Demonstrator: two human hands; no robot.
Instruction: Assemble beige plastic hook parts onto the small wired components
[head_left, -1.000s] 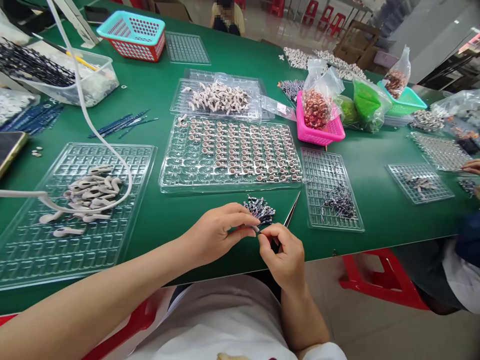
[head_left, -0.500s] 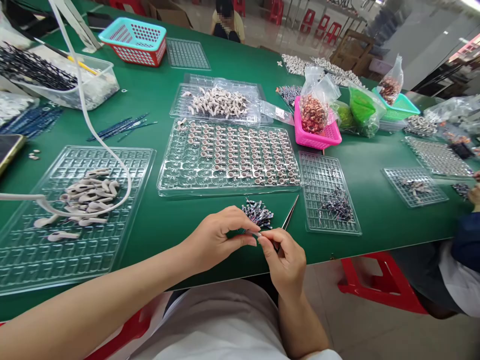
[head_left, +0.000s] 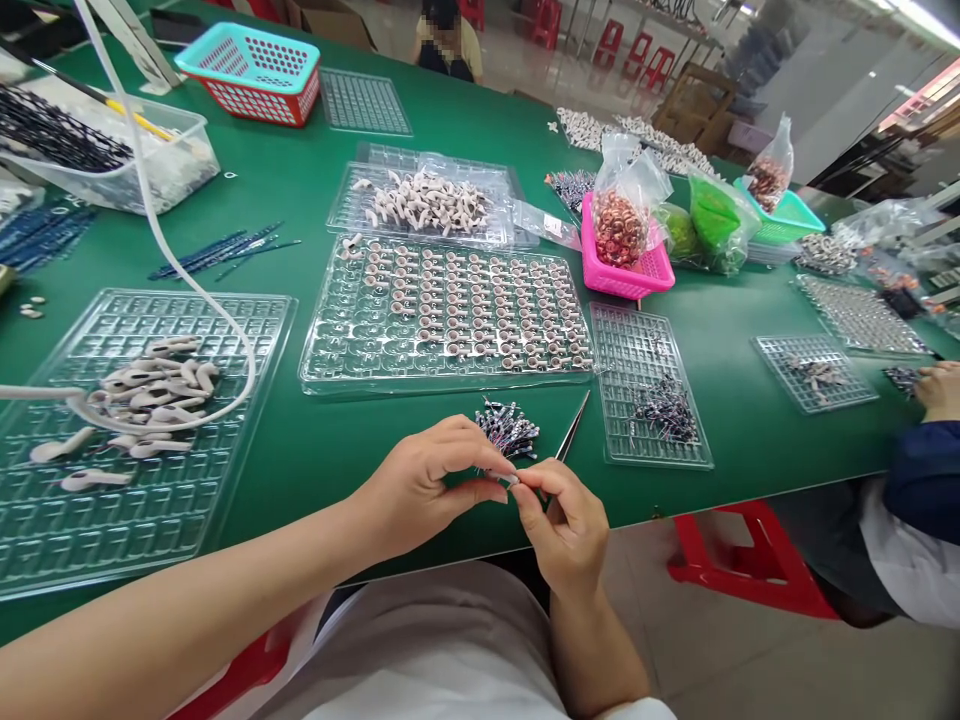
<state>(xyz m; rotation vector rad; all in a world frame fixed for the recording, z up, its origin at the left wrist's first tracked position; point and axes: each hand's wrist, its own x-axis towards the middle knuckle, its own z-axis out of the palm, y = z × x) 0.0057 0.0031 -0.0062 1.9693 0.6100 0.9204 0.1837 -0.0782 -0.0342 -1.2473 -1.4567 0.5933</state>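
Note:
My left hand (head_left: 439,475) pinches a small white earbud shell (head_left: 504,476) between thumb and fingertips. From the other side, my right hand (head_left: 571,525) grips the end of the same shell with thumb and index finger. Tweezers (head_left: 574,424) stick out from behind the right hand, points away from me; they seem tucked in its fingers. Just beyond the fingertips lies a heap of small dark circuit strips (head_left: 510,428) with fine wires. Farther off, a clear tray (head_left: 352,345) holds rows of earbud shells. What sits inside the pinched shell is too small to make out.
Loose shells (head_left: 157,395) lie on a left tray under a white cable (head_left: 161,240). To the right are a tray of wired parts (head_left: 664,410) and a pink basket (head_left: 622,275). A co-worker's hand (head_left: 939,390) is at the far right. The green table's edge runs close before me.
The whole view has shifted slightly, so the table's contents appear a little farther left. Both hands keep their pinch on the shell, with only small finger movement.

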